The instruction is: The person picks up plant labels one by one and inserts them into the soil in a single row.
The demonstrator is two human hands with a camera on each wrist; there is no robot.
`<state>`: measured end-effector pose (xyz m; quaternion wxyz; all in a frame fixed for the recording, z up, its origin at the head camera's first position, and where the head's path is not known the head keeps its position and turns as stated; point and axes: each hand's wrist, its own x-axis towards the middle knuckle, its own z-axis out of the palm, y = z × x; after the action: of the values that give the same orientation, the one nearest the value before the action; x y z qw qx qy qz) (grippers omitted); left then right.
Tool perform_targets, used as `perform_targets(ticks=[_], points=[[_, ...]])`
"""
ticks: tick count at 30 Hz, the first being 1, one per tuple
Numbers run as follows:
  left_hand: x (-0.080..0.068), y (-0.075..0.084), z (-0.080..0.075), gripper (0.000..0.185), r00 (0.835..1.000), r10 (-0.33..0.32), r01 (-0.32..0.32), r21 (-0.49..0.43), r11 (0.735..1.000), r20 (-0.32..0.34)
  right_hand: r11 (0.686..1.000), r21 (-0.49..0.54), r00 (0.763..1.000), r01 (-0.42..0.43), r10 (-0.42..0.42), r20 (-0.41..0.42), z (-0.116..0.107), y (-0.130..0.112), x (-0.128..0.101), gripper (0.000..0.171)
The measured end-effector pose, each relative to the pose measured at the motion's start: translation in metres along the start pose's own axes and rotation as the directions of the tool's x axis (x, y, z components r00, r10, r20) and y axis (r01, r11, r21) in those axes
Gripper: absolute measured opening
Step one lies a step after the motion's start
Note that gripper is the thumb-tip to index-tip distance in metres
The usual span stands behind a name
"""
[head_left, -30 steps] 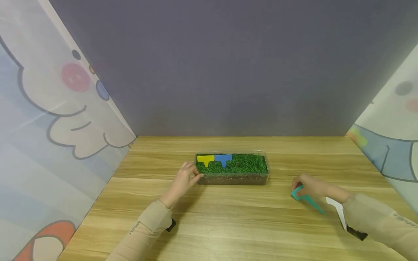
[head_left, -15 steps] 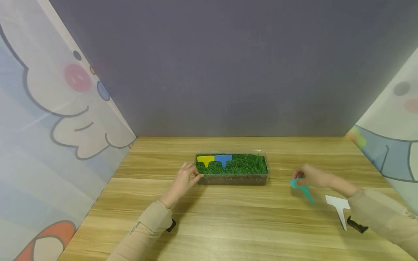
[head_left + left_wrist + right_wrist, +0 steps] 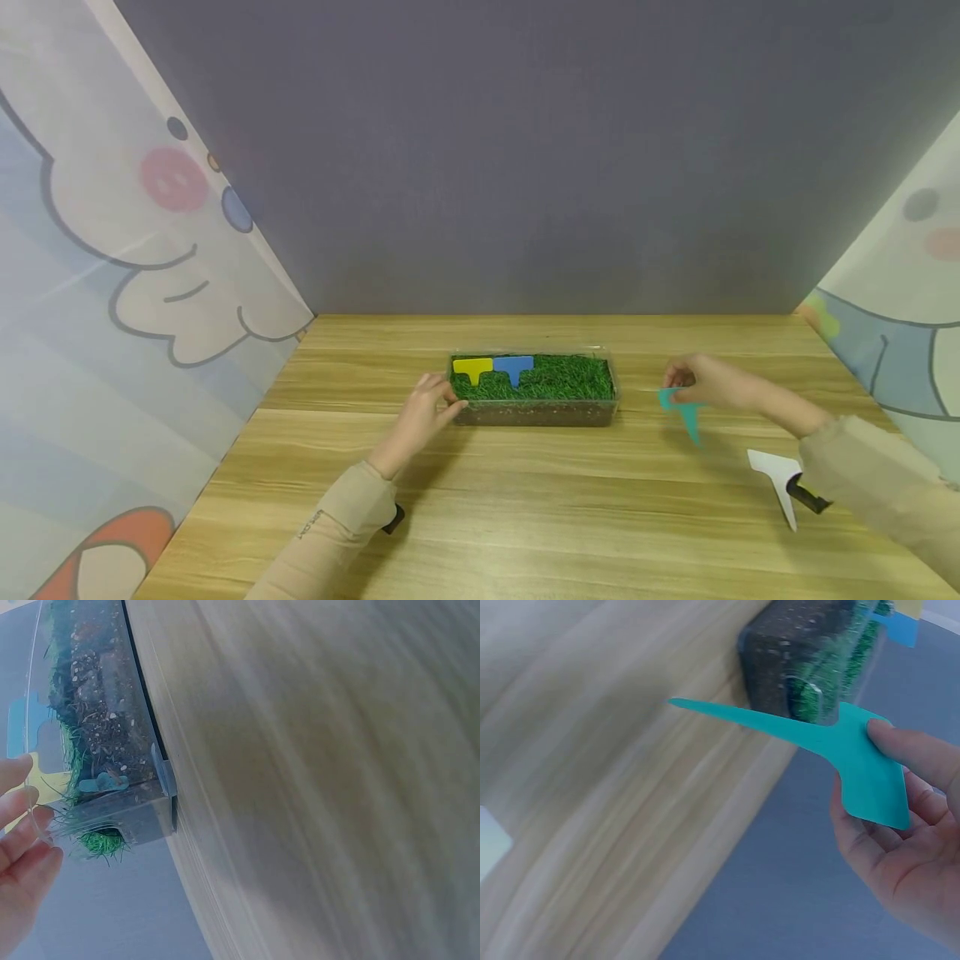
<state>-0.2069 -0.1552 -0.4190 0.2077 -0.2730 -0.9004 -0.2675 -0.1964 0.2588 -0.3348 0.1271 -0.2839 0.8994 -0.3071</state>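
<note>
A clear plastic planter box [image 3: 536, 413] with soil and green grass stands on the table. Its near left corner rim is pinched by my left hand [image 3: 425, 415], thumb outside and fingers over the edge in the left wrist view. In the grass stand a yellow plant label [image 3: 473, 367] and a blue plant label [image 3: 513, 365], side by side at the left. My right hand [image 3: 708, 382] pinches the wide head of a teal T-shaped plant label [image 3: 866, 765], right of the box. The label's pointed stem hangs down above the table in the head view.
A white T-shaped plant label [image 3: 774, 472] lies on the wooden table [image 3: 570, 517] near my right sleeve. Behind the table rises a grey wall [image 3: 525, 167], with cartoon-printed cloth [image 3: 172, 333] at either side.
My right hand has lifted the teal label up and away from the white one, and its stem now points more steeply down. The left hand has stayed on the box's corner.
</note>
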Motion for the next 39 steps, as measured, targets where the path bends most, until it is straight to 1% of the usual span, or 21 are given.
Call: perform_targets(ticks=[7,10,20,28,34,39], points=[[-0.001,0.000,0.001,0.018,1.000,0.009,-0.009,-0.004,1.000,-0.008,1.000,0.001,0.999,0.017,-0.017,-0.044,-0.006,-0.010,0.007,0.006],[-0.001,0.000,0.001,0.019,1.000,0.010,-0.010,-0.003,1.000,-0.007,1.000,0.021,0.999,0.019,-0.018,-0.040,-0.008,-0.015,0.009,0.007],[-0.001,-0.001,0.001,0.018,1.000,0.006,-0.006,0.005,1.000,0.000,1.000,0.022,1.000,0.003,-0.002,-0.026,-0.017,-0.029,0.022,0.007],[0.000,-0.001,0.001,0.017,1.000,0.010,-0.010,0.000,1.000,-0.009,0.998,-0.058,0.998,-0.023,0.019,-0.062,-0.026,-0.044,0.036,0.006],[0.000,-0.002,0.002,0.017,0.999,0.027,-0.027,-0.002,1.000,-0.019,0.998,-0.066,0.998,-0.007,0.003,-0.062,-0.029,-0.055,0.047,0.006],[-0.001,-0.002,0.002,0.018,1.000,0.022,-0.022,-0.002,1.000,-0.012,0.998,-0.057,0.999,-0.005,0.002,-0.053,-0.030,-0.061,0.057,0.005]])
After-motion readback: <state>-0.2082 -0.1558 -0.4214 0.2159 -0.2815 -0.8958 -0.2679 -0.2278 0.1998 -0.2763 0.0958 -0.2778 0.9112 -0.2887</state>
